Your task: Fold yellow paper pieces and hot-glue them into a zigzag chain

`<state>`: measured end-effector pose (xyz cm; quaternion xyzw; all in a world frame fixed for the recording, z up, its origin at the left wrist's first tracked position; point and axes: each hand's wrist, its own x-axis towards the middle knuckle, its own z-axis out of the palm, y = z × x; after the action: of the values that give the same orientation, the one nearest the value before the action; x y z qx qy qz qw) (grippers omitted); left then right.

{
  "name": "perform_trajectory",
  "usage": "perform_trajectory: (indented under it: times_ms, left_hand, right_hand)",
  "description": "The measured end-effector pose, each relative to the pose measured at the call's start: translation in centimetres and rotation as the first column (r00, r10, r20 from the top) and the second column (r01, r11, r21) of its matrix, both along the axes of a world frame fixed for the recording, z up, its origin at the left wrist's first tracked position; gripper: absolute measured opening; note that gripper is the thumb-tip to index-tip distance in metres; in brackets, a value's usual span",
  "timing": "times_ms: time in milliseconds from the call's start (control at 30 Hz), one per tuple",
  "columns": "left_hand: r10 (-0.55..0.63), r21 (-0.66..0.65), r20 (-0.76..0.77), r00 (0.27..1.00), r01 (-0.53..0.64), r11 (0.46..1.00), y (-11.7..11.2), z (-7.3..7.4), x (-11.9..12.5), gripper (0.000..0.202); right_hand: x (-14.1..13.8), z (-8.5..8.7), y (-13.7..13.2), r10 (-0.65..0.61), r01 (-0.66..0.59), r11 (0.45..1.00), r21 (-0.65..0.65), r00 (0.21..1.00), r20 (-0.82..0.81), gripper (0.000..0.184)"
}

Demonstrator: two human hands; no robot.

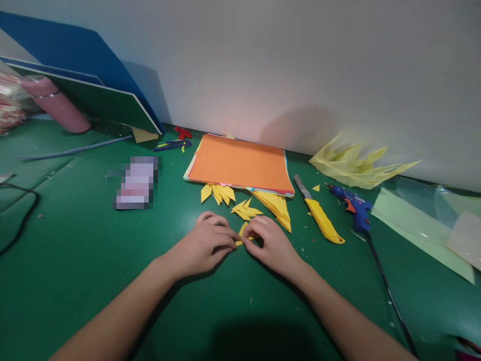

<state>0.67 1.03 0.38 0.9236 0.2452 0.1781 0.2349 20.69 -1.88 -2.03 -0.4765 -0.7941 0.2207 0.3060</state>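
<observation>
My left hand (208, 241) and my right hand (271, 243) meet over the green table (75, 260), fingers pinched together on a small yellow paper piece (242, 231) between them. Just beyond my fingers lie folded yellow paper petals (246, 209) and another cluster of yellow petals (218, 192). A stack of folded yellow paper (276, 205) pokes out from under a pile of coloured sheets topped with orange paper (240, 163).
A yellow utility knife (319, 215) and a blue glue gun (355, 208) with a black cord lie to the right. Pale yellow cut paper (353, 163) and light green sheets (417, 230) sit far right. Boards (93, 95), a pink cylinder (56, 103) and scissors (173, 145) are at the back left.
</observation>
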Motion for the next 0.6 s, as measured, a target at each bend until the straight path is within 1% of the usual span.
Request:
perform_trajectory:
  times_ms: [100,200,400,600]
  left_hand:
    - [-0.007,0.01,-0.03,1.0,0.007,1.0,-0.04,0.46,-0.06,0.022]
    - [-0.01,0.019,-0.047,0.999,0.011,1.0,-0.01,0.6,-0.03,0.024]
    - [-0.034,0.099,-0.088,0.996,0.043,0.994,-0.06,0.71,-0.01,0.028]
    - [-0.045,0.096,-0.101,0.994,0.055,0.994,-0.19,1.01,0.2,0.027]
  right_hand:
    - [-0.01,-0.02,0.01,-0.003,0.003,1.0,-0.006,1.0,0.01,0.014]
    - [-0.07,-0.05,0.02,-0.002,0.002,1.0,-0.001,1.0,0.016,0.014]
    - [-0.11,-0.02,-0.03,-0.012,0.012,1.0,-0.014,1.0,0.004,0.013]
    - [0.27,0.44,-0.05,0.0,-0.002,0.999,-0.051,0.999,-0.043,0.014]
